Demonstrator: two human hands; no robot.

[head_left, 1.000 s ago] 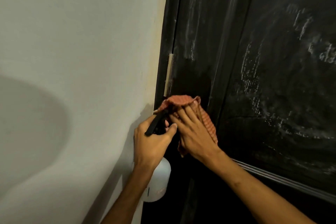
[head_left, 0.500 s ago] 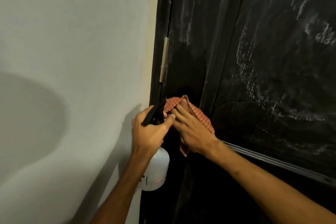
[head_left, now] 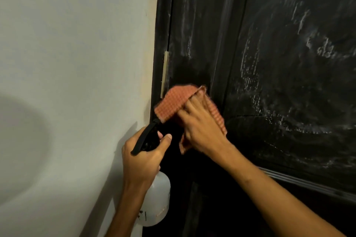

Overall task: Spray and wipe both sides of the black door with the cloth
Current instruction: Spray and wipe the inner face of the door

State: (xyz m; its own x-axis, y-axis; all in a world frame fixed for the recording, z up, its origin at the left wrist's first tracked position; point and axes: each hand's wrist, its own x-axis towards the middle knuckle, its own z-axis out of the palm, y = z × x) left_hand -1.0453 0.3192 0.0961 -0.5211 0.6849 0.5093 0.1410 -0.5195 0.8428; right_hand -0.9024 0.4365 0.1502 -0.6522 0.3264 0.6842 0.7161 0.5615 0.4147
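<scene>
The black door [head_left: 279, 63] fills the right side of the view, streaked with whitish wet smears. My right hand [head_left: 200, 125] presses an orange checked cloth [head_left: 171, 102] flat against the door's left stile, just below the hinge [head_left: 165, 73]. The cloth's upper left corner folds over past my fingers. My left hand [head_left: 142, 158] grips the neck of a white spray bottle [head_left: 156, 204] with a black trigger head [head_left: 146, 136], held close to the door frame below the cloth.
A pale plastered wall [head_left: 77, 63] takes up the left half, meeting the black door frame [head_left: 161, 25]. A raised moulding [head_left: 308, 183] runs across the door at lower right. A soft shadow lies on the wall at left.
The cloth under my right hand has slid up and left along the stile toward the hinge. My left hand with the bottle has stayed about where it was.
</scene>
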